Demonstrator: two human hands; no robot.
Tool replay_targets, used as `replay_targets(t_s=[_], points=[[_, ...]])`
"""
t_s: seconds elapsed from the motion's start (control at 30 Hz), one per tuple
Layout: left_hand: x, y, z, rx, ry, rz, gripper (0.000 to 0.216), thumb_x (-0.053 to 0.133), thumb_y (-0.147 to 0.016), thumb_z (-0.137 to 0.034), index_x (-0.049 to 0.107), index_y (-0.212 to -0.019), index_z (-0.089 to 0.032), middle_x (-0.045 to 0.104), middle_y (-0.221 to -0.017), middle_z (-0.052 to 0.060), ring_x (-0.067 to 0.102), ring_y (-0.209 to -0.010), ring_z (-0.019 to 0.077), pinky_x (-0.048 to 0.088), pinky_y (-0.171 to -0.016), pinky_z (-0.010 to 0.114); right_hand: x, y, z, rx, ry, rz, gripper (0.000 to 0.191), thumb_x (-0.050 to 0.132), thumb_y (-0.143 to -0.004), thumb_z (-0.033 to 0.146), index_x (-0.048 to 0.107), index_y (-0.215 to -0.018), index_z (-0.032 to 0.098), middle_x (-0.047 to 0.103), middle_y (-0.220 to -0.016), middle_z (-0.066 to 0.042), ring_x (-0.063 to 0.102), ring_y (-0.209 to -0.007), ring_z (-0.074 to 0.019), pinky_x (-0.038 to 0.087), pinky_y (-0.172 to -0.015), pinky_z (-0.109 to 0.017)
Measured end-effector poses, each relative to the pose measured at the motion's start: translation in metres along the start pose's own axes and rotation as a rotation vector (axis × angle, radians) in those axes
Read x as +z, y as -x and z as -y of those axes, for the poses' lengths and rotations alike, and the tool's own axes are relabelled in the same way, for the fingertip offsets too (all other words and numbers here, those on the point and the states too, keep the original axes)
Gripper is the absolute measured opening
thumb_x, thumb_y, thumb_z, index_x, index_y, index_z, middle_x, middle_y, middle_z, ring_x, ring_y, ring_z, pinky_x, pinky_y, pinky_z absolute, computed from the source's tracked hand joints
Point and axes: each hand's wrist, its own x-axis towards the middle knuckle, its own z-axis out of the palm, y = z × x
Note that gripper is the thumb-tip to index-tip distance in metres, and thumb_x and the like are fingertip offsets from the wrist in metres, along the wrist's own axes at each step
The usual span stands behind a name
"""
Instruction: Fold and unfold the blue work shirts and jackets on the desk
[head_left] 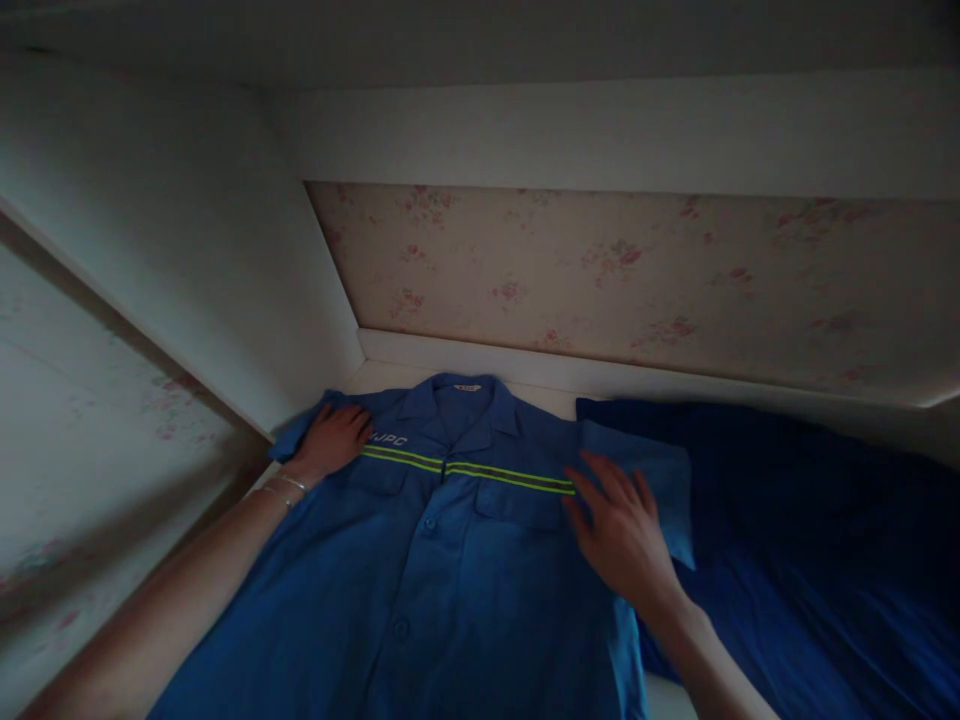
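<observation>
A blue short-sleeved work shirt [442,560] lies spread out, front side up, with its collar at the far end. Two yellow-green stripes cross its chest, and white letters show near the left one. My left hand [334,440] rests flat on the shirt by the sleeve on the left, fingers stretched out and partly over the lettering. On the other side, my right hand [619,520] is over the shirt near the right sleeve, fingers spread at the stripe's end. I cannot tell whether it touches the cloth. Neither hand grips anything.
Dark blue cloth [795,530] lies to the right, partly under the shirt's sleeve. A white panel [187,230] rises on the left. Behind the shirt stands a white-framed back with floral wallpaper [615,270], and a pale board [480,40] hangs overhead.
</observation>
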Motion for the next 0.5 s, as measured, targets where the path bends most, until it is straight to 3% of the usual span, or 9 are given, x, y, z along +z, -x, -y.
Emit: replay_targets(t_s=[0.1,0.2,0.27,0.4,0.5], points=[[-0.015,0.017,0.029,-0.031,-0.113,-0.033,0.044,0.036,-0.092,-0.012,0.066,-0.123,-0.002,0.062,-0.131,0.027,0.052,-0.129,0.0374,0.03,-0.114,0.059,0.027,0.002,0.021,-0.08,-0.077,0.234,0.046,0.036,-0.102,0.041,0.052,-0.144,0.03,0.04,-0.158,-0.005,0.032,-0.146,-0.0319,0.018,-0.116,-0.067],[-0.024,0.025,0.026,-0.058,-0.193,-0.076,0.053,0.027,-0.088,-0.001,0.058,-0.131,0.004,0.055,-0.138,0.031,0.047,-0.133,0.0393,0.03,-0.112,0.062,0.044,0.003,0.019,-0.033,-0.107,0.38,0.052,0.031,-0.103,0.047,0.042,-0.151,0.03,0.033,-0.161,-0.005,0.028,-0.148,-0.0349,0.017,-0.112,-0.074],[-0.026,0.027,0.011,-0.059,-0.227,-0.095,0.056,0.024,-0.09,-0.001,0.053,-0.138,0.001,0.05,-0.144,0.029,0.043,-0.136,0.0412,0.028,-0.111,0.066,0.046,0.002,0.012,0.006,-0.126,0.384,0.054,0.03,-0.103,0.048,0.041,-0.152,0.028,0.033,-0.161,-0.006,0.028,-0.148,-0.0342,0.02,-0.113,-0.072],[-0.022,0.024,-0.023,-0.004,-0.249,-0.075,0.057,0.026,-0.092,-0.002,0.053,-0.142,-0.01,0.047,-0.15,0.019,0.036,-0.142,0.0363,0.021,-0.118,0.062,0.037,-0.01,-0.012,0.039,-0.134,0.252,0.057,0.025,-0.104,0.045,0.047,-0.148,0.017,0.04,-0.157,-0.007,0.032,-0.146,-0.0253,0.024,-0.121,-0.05],[-0.015,0.02,-0.035,0.055,-0.228,0.001,0.051,0.032,-0.091,-0.002,0.064,-0.129,-0.011,0.055,-0.143,0.017,0.046,-0.136,0.031,0.029,-0.118,0.05,0.036,-0.015,-0.045,0.101,-0.046,0.286,0.057,0.025,-0.103,0.044,0.046,-0.149,0.019,0.04,-0.158,-0.005,0.032,-0.147,-0.0264,0.022,-0.121,-0.054]])
